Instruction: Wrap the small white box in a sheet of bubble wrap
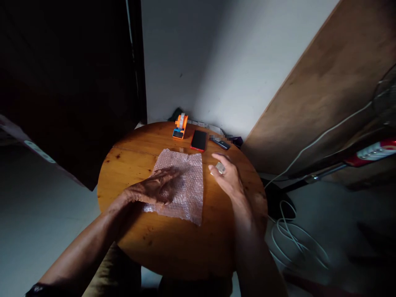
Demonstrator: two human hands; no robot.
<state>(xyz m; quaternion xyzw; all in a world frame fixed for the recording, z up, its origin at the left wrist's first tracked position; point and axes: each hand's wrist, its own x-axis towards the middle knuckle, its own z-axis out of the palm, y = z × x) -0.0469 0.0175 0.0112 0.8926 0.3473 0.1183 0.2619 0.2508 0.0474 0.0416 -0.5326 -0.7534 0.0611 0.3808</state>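
A sheet of bubble wrap (192,189) lies spread on the round wooden table. My left hand (159,187) rests on its left half, with the fingers stretched out. To the right of the sheet is my right hand (227,177), its thumb and index finger apart. A small pale, box-like object (220,168) shows between that thumb and the fingers. Whether the hand touches it or it lies on the table, I cannot tell.
Toward the table's (139,144) back edge stand an orange and blue tape dispenser (181,126), a phone with a red edge (199,140) and a dark slim object (221,143). A white wall rises behind. White cable (291,235) coils on the floor at the right.
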